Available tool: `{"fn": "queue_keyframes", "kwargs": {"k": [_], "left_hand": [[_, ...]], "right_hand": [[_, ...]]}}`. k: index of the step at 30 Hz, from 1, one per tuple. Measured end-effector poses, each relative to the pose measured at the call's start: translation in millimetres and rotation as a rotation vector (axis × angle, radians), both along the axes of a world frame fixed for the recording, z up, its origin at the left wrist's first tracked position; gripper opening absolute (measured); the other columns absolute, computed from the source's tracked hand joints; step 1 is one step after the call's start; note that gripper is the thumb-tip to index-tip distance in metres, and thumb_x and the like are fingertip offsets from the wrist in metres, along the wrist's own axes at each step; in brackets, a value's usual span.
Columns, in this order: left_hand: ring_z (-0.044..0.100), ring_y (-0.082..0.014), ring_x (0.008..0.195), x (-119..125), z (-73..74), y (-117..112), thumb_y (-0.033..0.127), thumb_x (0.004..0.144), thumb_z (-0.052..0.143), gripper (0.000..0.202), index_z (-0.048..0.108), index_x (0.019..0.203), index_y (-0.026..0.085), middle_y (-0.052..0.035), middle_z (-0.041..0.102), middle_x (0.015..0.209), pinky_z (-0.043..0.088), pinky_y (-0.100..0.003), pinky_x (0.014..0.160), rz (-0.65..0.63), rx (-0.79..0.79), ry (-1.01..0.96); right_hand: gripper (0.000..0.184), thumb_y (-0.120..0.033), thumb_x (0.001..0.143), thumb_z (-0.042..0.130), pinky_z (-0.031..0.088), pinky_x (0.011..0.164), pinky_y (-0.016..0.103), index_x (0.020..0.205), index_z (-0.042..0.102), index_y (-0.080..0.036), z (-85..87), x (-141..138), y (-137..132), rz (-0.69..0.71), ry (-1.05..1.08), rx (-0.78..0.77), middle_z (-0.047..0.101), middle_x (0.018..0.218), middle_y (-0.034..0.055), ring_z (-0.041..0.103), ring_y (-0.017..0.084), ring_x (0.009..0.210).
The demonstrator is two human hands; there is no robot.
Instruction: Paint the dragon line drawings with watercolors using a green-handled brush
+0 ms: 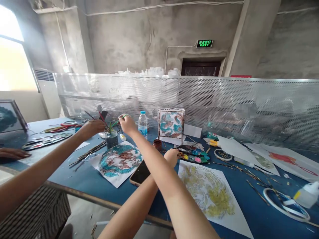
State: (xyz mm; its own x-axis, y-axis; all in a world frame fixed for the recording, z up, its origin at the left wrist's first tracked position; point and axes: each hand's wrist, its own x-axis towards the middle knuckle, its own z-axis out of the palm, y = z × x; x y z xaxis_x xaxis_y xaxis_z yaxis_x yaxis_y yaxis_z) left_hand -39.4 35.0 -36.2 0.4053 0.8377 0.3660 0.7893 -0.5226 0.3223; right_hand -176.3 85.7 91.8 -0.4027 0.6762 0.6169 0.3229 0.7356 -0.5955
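Observation:
My right hand [127, 124] reaches far to the left across my other arm and is closed on a thin green brush [117, 122]. The brush tip is over a dark water jar [111, 138] with brushes standing in it. My left hand [171, 156] lies curled shut at the near edge of a paint palette [195, 156]; what it holds is hidden. A round teal and brown dragon painting [120, 160] lies below the jar, with a phone [140, 173] beside it. A yellow painting on white paper [208, 191] lies near me.
A co-worker's arm comes in from the left, its hand [92, 127] at the jar; another hand [12, 153] rests far left. A water bottle [143, 124], painted box [171, 123], brown paint pot [157, 144], loose sticks, rings [286, 203] and a perforated metal screen [224, 99] surround them.

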Motion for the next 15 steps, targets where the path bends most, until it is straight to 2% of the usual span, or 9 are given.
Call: {"fn": "queue_keyframes", "kwargs": {"k": [3,6,11,15], "left_hand": [[0.061,-0.0259,0.071,4.3,0.2,-2.5,0.015,0.076,0.051,0.019,0.069,0.071,0.017,-0.0134,0.066,0.075,0.043,-0.036,0.061,-0.005,-0.020,0.055],[0.061,-0.0263,0.073,7.2,3.9,-6.2,0.018,0.073,0.054,0.016,0.069,0.071,0.018,-0.0119,0.065,0.076,0.043,-0.035,0.060,-0.036,-0.042,0.084],[0.061,-0.0248,0.073,10.4,12.3,-12.1,0.021,0.072,0.057,0.011,0.068,0.070,0.020,-0.0086,0.065,0.074,0.044,-0.032,0.059,-0.047,-0.051,0.069],[0.061,-0.0251,0.076,10.1,12.9,-10.9,0.019,0.074,0.052,0.017,0.068,0.071,0.020,-0.0088,0.066,0.077,0.044,-0.033,0.062,-0.067,-0.025,0.044]], "right_hand": [[0.026,-0.030,0.089,0.040,0.043,0.069,0.030,0.096,0.060,-0.016,-2.2,-19.2,0.8,-0.048,-0.178,0.049,0.067,0.093,0.0101,0.060,0.022,0.086],[0.021,-0.027,0.087,0.045,0.044,0.069,0.030,0.090,0.062,-0.016,-8.4,-32.9,2.6,-0.071,-0.323,0.017,0.067,0.097,0.0105,0.061,0.023,0.089],[0.018,-0.023,0.086,0.046,0.045,0.070,0.031,0.093,0.061,-0.015,-16.1,-41.6,1.6,-0.124,-0.300,0.064,0.067,0.098,0.0108,0.061,0.023,0.090],[0.021,-0.026,0.088,0.044,0.046,0.071,0.032,0.094,0.060,-0.015,-12.3,-38.0,-1.4,-0.124,-0.253,0.052,0.066,0.097,0.0107,0.061,0.023,0.090]]}}
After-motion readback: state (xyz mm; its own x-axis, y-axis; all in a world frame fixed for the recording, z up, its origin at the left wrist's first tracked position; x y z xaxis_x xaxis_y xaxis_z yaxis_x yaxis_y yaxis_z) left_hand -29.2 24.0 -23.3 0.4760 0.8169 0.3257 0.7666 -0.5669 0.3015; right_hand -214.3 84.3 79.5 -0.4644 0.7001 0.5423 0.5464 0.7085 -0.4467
